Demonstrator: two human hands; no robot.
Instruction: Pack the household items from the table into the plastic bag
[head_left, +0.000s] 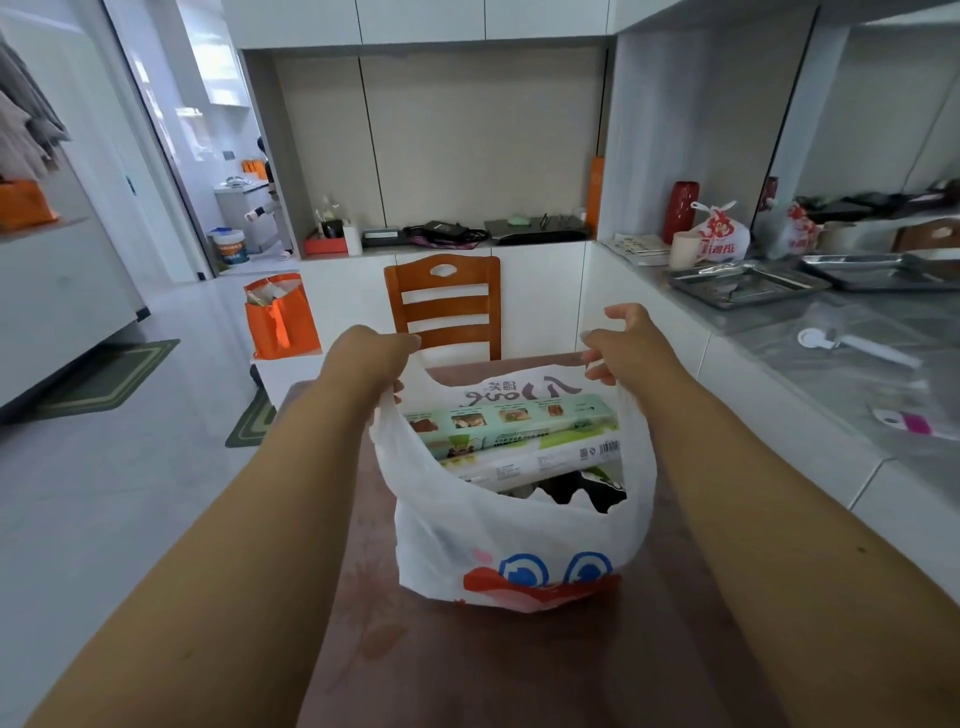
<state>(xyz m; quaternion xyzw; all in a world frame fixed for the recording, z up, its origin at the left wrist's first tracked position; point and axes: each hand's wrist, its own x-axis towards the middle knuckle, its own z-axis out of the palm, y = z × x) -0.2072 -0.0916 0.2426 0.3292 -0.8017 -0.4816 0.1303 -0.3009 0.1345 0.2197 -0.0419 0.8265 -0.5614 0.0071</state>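
Thin white plastic bag (511, 535) with a red-and-blue cartoon print is stood upright on the dark reddish-brown counter (467, 670), its mouth held wide. The left handle is gripped by the left hand (371, 353), fingers curled shut around the plastic. The right handle is pinched by the right hand (618, 340) between thumb and lower fingers, while the upper fingers are raised and loosely bent. Both handles are drawn apart and upward. Inside the bag, a long pale green printed box (506, 418) is laid across the opening, tilted against the far wall; a white roll-shaped package with a barcode (550, 460) is positioned just below it, touching it. A dark object (582, 491) is seen lower in the bag, but its nature cannot be determined. An orange-brown wooden chair (444, 306) is placed at the far edge of the counter, behind the bag. An orange fabric tote bag (280, 317) is set to the left of the chair, well apart from the plastic bag.
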